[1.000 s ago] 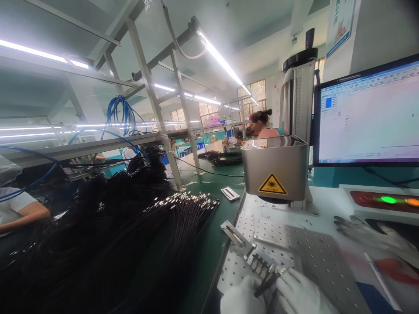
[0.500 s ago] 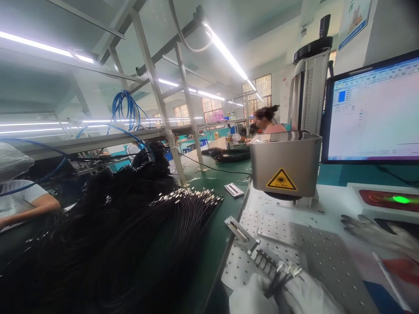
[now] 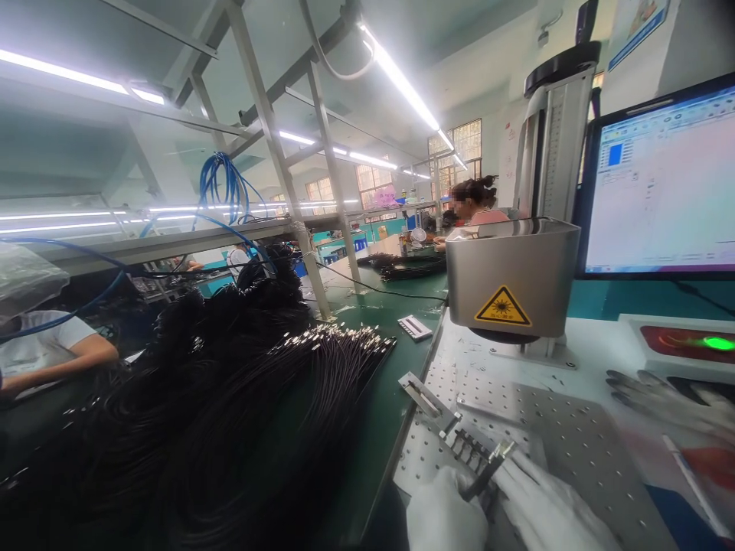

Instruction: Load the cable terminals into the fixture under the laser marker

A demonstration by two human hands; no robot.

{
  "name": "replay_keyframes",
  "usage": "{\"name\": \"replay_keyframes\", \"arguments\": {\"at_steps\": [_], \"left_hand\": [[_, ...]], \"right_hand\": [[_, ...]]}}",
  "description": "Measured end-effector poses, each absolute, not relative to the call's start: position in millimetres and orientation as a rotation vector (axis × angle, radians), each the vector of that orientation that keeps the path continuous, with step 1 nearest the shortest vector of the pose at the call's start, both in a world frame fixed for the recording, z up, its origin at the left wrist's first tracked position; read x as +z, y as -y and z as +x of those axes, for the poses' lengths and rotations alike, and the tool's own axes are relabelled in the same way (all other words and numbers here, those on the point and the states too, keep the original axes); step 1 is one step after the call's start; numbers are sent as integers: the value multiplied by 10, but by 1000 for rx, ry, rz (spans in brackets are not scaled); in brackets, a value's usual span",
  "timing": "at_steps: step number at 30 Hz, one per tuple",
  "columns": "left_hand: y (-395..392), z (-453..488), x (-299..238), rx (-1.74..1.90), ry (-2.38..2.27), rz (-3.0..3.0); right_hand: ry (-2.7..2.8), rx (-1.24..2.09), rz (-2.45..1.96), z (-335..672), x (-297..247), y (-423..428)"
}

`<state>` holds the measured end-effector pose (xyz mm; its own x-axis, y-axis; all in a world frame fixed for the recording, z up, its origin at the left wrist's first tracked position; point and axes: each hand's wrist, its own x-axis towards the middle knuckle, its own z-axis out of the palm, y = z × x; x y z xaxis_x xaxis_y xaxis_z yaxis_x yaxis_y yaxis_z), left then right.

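Two white-gloved hands meet at the bottom edge of the view: the left hand (image 3: 445, 511) and the right hand (image 3: 545, 509) are closed together around a small bunch of black cable ends (image 3: 481, 478), whose metal tips rest at the slotted metal fixture (image 3: 453, 432) on the perforated plate (image 3: 568, 444) of the desk. Just behind stands the laser marker head (image 3: 513, 277) with its yellow warning label. To seat the tips well, each one probably needs to sit square in its own slot, with the fingers kept low and out from under the head. A heap of black cables (image 3: 218, 413) covers the green desk to the left. A spare glove (image 3: 666, 398) lies to the right, below the monitor (image 3: 660, 184). Both wrists are cut off by the frame, and how many tips are held is too blurred to count.
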<state>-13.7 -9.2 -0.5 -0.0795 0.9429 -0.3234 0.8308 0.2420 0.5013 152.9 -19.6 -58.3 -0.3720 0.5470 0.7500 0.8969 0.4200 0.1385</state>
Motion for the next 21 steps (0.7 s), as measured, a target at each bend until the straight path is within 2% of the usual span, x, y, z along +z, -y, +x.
{"name": "replay_keyframes", "arguments": {"at_steps": [5, 10, 14, 21], "left_hand": [[69, -124, -23, 233, -1919, 1603], [31, -174, -50, 399, -1838, 1529], [-34, -254, -54, 541, -1821, 1529], [-125, -289, -76, 409, -1862, 1611]], "right_hand": [[2067, -786, -1201, 1534, -553, 228], [1978, -569, -1359, 1490, -595, 169], [1947, -542, -1355, 1388, -542, 92], [2025, -647, -1279, 1457, -615, 107]]}}
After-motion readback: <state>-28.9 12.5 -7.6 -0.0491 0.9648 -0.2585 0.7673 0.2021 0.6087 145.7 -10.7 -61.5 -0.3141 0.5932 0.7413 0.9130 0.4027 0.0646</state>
